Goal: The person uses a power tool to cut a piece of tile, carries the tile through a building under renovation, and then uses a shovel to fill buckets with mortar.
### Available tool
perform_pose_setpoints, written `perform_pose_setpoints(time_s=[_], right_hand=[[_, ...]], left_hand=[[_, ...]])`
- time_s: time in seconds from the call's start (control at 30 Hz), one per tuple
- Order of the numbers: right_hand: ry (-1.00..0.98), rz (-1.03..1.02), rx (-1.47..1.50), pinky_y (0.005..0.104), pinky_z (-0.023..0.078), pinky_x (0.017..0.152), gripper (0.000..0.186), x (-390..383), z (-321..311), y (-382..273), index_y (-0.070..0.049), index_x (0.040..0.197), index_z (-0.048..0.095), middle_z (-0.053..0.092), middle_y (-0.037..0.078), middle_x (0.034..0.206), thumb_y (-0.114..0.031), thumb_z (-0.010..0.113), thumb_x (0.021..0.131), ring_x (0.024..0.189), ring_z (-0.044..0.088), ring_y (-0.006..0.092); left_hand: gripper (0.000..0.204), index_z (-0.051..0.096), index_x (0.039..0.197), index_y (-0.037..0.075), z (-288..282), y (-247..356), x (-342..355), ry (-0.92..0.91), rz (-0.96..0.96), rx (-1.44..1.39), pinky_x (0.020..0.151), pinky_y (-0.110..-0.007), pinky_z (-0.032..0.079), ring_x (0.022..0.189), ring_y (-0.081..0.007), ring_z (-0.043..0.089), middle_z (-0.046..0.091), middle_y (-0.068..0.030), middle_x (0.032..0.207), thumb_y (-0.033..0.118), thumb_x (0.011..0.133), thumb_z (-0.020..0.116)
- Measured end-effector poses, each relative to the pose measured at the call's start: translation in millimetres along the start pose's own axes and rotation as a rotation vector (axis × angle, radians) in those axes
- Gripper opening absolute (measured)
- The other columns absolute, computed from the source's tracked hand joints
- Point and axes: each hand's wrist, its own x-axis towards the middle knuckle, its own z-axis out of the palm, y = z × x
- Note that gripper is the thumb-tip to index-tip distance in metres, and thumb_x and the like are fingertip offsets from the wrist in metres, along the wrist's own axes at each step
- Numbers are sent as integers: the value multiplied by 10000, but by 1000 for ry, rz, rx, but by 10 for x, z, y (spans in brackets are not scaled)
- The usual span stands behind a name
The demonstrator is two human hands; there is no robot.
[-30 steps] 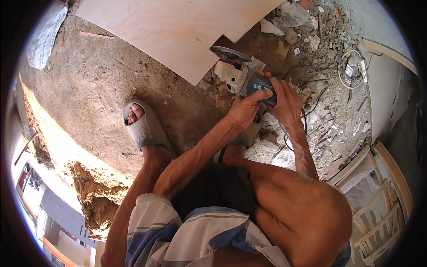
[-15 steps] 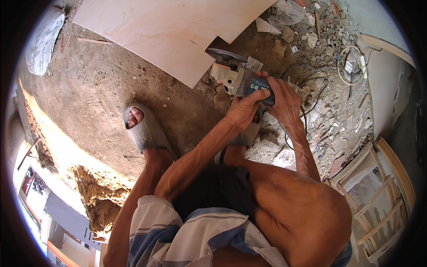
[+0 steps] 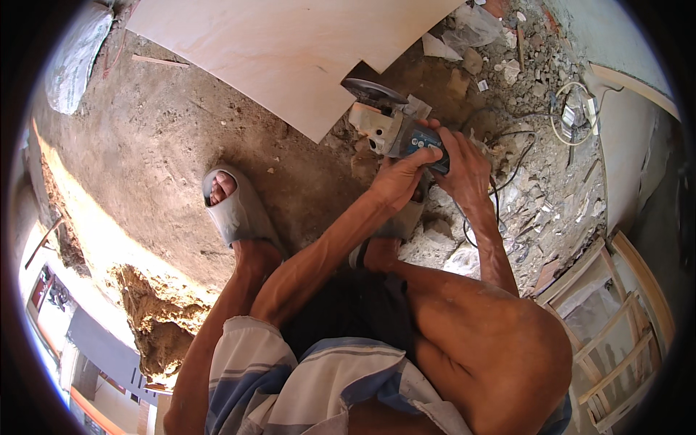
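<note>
Rubble-strewn ground (image 3: 540, 203) stretches beside a slatted wooden frame (image 3: 616, 368), while both hands (image 3: 467, 167) grip an angle grinder (image 3: 399, 135).

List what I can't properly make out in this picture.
All in the head view:
Grinder: rear grip, hidden by the left hand and right hand.
Right slipper: partly covered by the left hand.
Pale slab: far part, cut off by the top edge.
Background items, lower left: too small.

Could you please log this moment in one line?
left hand: gripping grinder | right hand: gripping grinder | disc: near tile notch
</note>
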Motion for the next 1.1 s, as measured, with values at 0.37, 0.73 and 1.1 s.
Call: perform_pose_setpoints(time_s=[0.37,0.73,1.1], right_hand=[[-7,-1,-29,461,578,751,783,26,-21,-114,-122,1397,582,676,101,1047,-89,888,676,951,702,344],[-62,-30,-103,459,584,772,800,61,-182,-44,-121,1399,569,689,111,1101,-109,902,672,977,715,354],[-37,-19,-80,458,586,764,790,73,-151,-50,-123,1380,572,683,100,1069,-101,909,666,959,713,347]], left_hand=[[560,562,1390,155,-28,32,-30,-23,15,-42,1155,-391,483,1366,-180,562,608,-9,1457,-64,907,745],[542,566,1370,154,75,-19,-5,-35,13,-100,1154,-376,473,1350,-173,563,603,-4,1459,-79,905,722],[574,583,1386,121,82,9,5,-26,15,-102,1181,-375,445,1369,-183,559,613,-28,1439,-87,876,745]])
